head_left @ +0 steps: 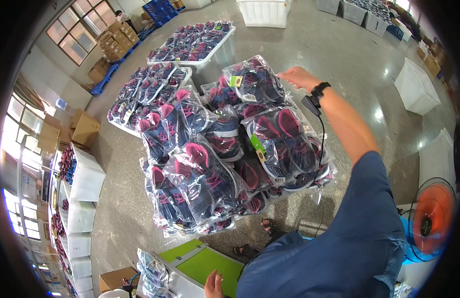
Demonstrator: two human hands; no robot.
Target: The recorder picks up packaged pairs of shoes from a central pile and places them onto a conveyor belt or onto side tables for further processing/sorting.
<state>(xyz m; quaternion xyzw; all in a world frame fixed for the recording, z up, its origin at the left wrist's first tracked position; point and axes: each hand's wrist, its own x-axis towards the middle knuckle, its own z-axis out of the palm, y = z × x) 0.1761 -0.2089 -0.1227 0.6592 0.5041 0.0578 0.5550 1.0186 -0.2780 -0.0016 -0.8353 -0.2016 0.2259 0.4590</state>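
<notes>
My right hand (300, 78) is stretched far out over a heap of bagged shoes, its fingers pinched at the edge of a clear plastic bag of shoes (260, 82). Navy shoes with pink linings fill that bag, and a yellow-green tag shows on it. Just below lies another bagged pair of shoes (280, 139) with a bright green tag. My left hand (214, 285) is low in the view beside a green-topped table (210, 270). Its fingers are partly visible, a little apart, with nothing seen in them.
White bins (229, 49) full of bagged shoes stand behind the heap. More white bins (86, 174) line the left side. An orange fan (428, 223) stands at the right. A cable (323, 144) hangs from my right wrist. Another person (123, 17) is far back by cartons.
</notes>
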